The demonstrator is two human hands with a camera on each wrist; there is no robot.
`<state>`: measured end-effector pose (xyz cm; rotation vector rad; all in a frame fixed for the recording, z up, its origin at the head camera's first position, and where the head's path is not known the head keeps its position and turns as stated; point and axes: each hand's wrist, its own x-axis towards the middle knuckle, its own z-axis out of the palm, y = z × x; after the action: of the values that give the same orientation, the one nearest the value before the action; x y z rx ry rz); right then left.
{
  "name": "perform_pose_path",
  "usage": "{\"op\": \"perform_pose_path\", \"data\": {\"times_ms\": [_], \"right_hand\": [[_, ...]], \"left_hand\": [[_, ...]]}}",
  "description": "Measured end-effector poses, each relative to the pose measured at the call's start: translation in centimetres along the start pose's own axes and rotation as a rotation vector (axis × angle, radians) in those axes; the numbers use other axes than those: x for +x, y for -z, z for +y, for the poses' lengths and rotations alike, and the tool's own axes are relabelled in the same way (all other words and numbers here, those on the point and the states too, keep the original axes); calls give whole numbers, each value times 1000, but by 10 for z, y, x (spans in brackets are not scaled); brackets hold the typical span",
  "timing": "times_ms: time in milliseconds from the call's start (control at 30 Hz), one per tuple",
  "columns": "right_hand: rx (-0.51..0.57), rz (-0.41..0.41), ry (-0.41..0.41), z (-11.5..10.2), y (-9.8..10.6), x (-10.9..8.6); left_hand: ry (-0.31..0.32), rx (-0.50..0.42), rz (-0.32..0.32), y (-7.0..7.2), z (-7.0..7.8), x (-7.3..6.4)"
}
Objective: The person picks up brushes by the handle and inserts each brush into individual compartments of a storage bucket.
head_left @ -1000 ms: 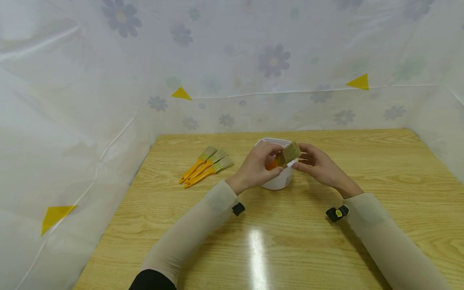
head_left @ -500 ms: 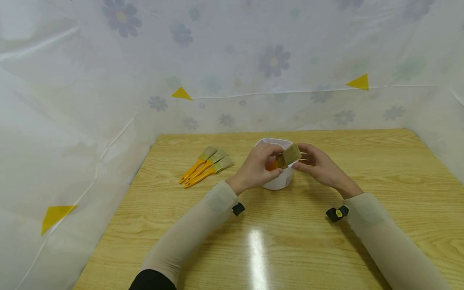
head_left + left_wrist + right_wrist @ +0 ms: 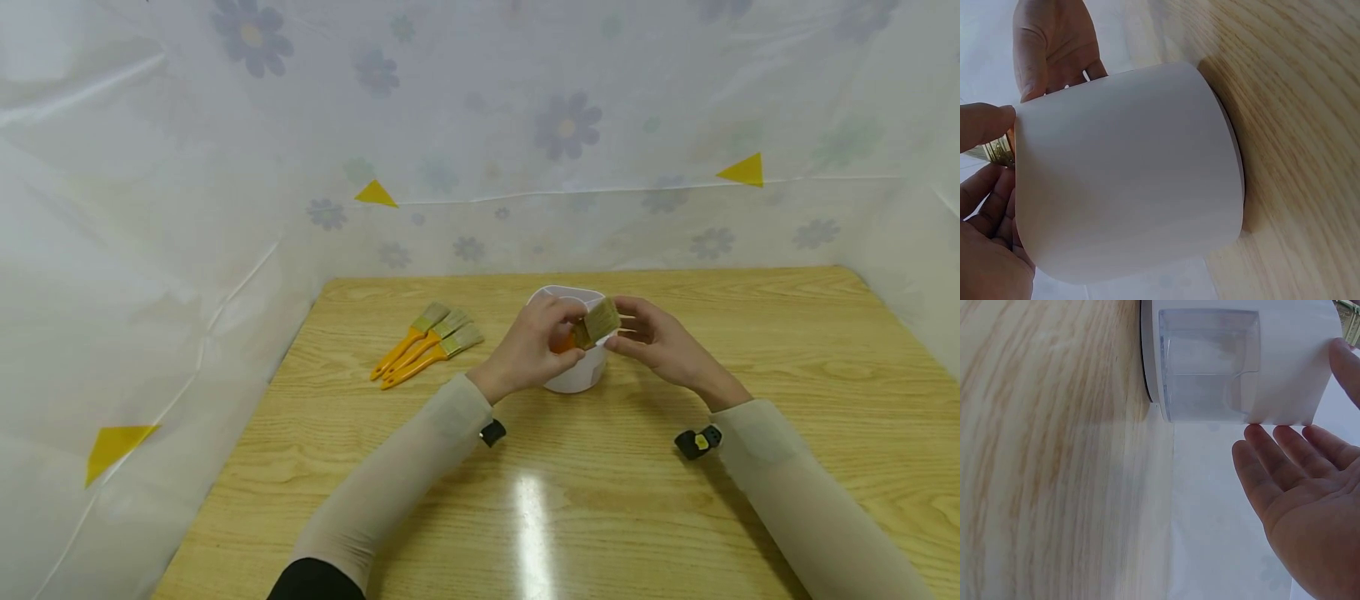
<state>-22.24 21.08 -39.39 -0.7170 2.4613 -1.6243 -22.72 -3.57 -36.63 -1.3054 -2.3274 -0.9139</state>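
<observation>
Pinching paintbrush (image 3: 597,322), left fingers (image 3: 564,307) at container (image 3: 1129,175) rim

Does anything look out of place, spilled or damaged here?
Nothing stands out. The white container is upright on the table, the right hand touching its side. The left hand holds one brush at its rim; three other brushes lie together. No spill or damage is visible.

Three brushes (image 3: 429,342), container (image 3: 572,380) on table (image 3: 622,492)

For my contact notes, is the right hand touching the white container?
Touching: the right wrist view shows the right hand with fingertips against the white container.
</observation>
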Motion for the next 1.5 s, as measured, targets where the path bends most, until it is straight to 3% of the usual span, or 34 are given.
{"op": "perform_pose_path", "data": {"times_ms": [733,1100,1500], "right_hand": [[3,30,-24,0,-1,0],[38,16,3,0,-1,-1],[0,32,16,2,-4,2]], "left_hand": [[14,-14,19,0,1,-2],[21,-24,81,2,1,-6],[20,-38,131,13,-2,-16]]}}
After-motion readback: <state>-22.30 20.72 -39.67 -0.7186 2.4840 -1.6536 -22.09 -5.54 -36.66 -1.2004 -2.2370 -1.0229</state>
